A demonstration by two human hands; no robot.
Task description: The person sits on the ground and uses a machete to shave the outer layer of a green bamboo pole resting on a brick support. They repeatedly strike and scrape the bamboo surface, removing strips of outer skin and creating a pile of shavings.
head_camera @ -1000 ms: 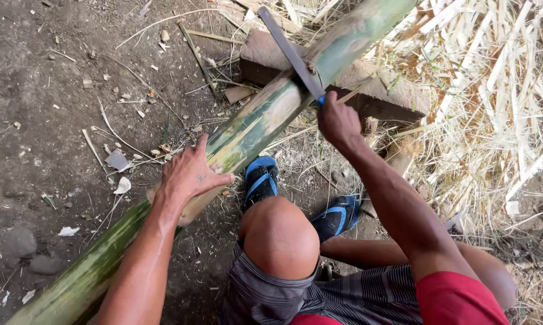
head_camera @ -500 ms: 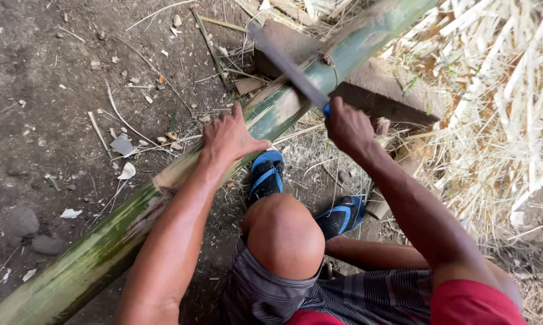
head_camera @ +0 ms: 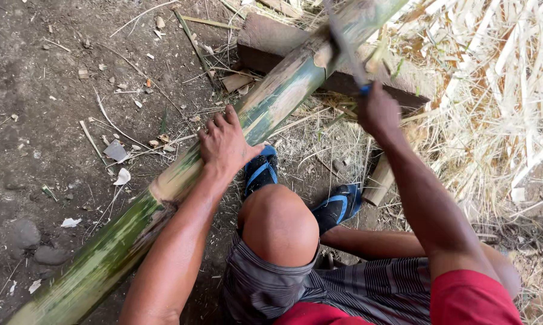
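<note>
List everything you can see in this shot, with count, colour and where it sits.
bamboo pole: one, green, running diagonally from lower left to top right
wooden block: one, brown, under the pole's upper part
blade: one, dark, blurred, over the pole
dry bamboo strips: many, pale yellow, right side
stones: a few, grey, lower left
sandals: two, blue and black, on the feet
left hand: flat on the pole
right hand: gripping the blade's handle

Bright daylight pouring in from two o'clock, straw pile [head_camera: 500, 102] glaring pale, dirt ground [head_camera: 48, 78] in softer shade, blade [head_camera: 343, 42] smeared by motion blur
</note>
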